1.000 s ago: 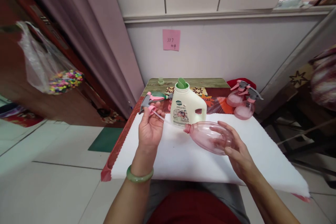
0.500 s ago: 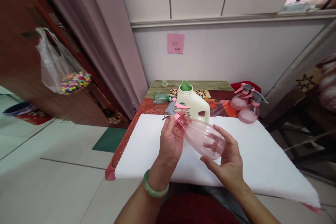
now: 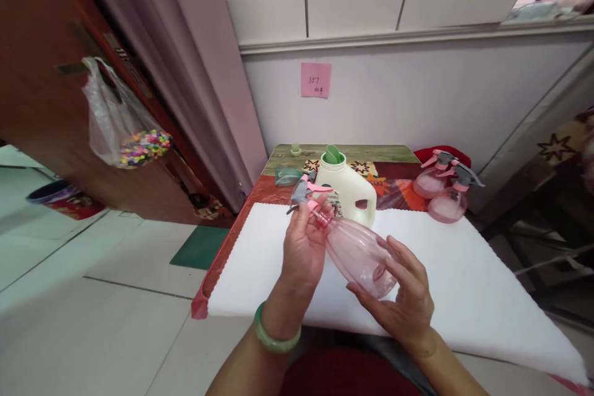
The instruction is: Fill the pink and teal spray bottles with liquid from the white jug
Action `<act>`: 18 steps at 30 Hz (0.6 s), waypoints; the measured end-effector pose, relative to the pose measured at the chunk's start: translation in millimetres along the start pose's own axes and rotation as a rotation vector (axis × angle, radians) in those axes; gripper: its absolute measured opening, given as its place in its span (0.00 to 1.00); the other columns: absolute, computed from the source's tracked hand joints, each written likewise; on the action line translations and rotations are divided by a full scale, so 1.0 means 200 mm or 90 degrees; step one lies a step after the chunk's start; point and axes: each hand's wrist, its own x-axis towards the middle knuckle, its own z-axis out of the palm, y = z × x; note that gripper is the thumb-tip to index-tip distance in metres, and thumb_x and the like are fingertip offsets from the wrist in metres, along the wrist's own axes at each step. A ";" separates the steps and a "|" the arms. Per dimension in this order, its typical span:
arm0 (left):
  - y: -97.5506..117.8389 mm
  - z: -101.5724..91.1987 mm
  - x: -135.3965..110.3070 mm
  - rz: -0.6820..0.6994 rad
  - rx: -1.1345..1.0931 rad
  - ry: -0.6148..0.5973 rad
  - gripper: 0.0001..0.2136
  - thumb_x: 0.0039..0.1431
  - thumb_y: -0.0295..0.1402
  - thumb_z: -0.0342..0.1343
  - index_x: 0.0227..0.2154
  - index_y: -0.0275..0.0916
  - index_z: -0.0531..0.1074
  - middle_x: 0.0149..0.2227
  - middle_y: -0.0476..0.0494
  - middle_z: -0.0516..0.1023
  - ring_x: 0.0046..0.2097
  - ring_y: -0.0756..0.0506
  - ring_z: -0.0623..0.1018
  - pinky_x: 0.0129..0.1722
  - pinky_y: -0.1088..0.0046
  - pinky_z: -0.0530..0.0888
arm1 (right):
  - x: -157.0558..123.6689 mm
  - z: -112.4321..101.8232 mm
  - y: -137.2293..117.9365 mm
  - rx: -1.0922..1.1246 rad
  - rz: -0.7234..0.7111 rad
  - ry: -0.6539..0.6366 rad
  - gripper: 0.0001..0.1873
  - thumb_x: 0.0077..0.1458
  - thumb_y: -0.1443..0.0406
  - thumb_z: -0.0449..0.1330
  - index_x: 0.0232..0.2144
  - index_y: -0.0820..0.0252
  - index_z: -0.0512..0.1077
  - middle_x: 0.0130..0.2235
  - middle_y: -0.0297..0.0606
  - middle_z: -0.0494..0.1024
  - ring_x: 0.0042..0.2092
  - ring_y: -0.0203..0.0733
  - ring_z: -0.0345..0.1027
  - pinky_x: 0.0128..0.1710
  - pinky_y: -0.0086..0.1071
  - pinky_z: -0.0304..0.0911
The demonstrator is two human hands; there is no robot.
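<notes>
A clear pink spray bottle is held tilted above the white cloth, its base toward the lower right. My left hand pinches the pink collar just below the grey and pink trigger head. Around the base, my right hand curves with thumb below and fingers along the upper side. The bottle looks empty. Just behind it stands a cream jug with a handle and a green pour spout at its open mouth.
Two pink spray bottles with foamy contents stand at the table's right back. A green transparent bottle lies at the left, near a small green cap. White cloth covers the table's front. A plastic bag hangs from the door.
The bottle's base has dipped slightly, and my right hand has shifted its fingers around it. My left hand keeps its hold at the collar. The view has shifted a little.
</notes>
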 end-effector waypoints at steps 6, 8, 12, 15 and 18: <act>-0.04 0.03 -0.05 -0.038 -0.013 0.011 0.09 0.63 0.36 0.62 0.40 0.35 0.79 0.43 0.40 0.85 0.39 0.48 0.83 0.48 0.69 0.77 | 0.00 0.02 0.00 -0.011 0.011 0.001 0.46 0.46 0.67 0.76 0.63 0.48 0.62 0.64 0.47 0.67 0.58 0.56 0.73 0.50 0.54 0.78; -0.04 0.03 -0.06 -0.029 -0.013 0.004 0.10 0.61 0.36 0.64 0.40 0.35 0.79 0.43 0.40 0.85 0.39 0.47 0.83 0.48 0.68 0.77 | -0.01 0.02 0.01 -0.018 0.013 0.001 0.45 0.46 0.67 0.77 0.62 0.48 0.62 0.63 0.47 0.67 0.58 0.56 0.73 0.51 0.54 0.78; -0.04 0.02 -0.05 0.001 0.010 -0.022 0.10 0.59 0.36 0.66 0.38 0.34 0.79 0.43 0.40 0.85 0.39 0.46 0.83 0.48 0.67 0.77 | -0.01 0.02 0.00 -0.019 0.000 0.008 0.46 0.45 0.68 0.77 0.62 0.49 0.62 0.64 0.47 0.67 0.58 0.55 0.73 0.52 0.53 0.78; -0.04 0.00 -0.05 0.010 0.015 -0.034 0.10 0.58 0.37 0.67 0.38 0.36 0.80 0.43 0.40 0.85 0.42 0.45 0.83 0.51 0.65 0.76 | -0.01 0.04 -0.01 -0.029 -0.017 0.013 0.42 0.46 0.69 0.76 0.60 0.49 0.63 0.65 0.47 0.66 0.59 0.53 0.72 0.49 0.49 0.80; -0.03 0.00 -0.05 0.027 0.021 -0.047 0.10 0.58 0.37 0.66 0.38 0.36 0.80 0.41 0.41 0.85 0.43 0.44 0.83 0.54 0.62 0.75 | -0.01 0.04 -0.03 -0.052 -0.040 0.019 0.39 0.46 0.71 0.76 0.57 0.50 0.65 0.67 0.45 0.65 0.61 0.52 0.71 0.50 0.48 0.80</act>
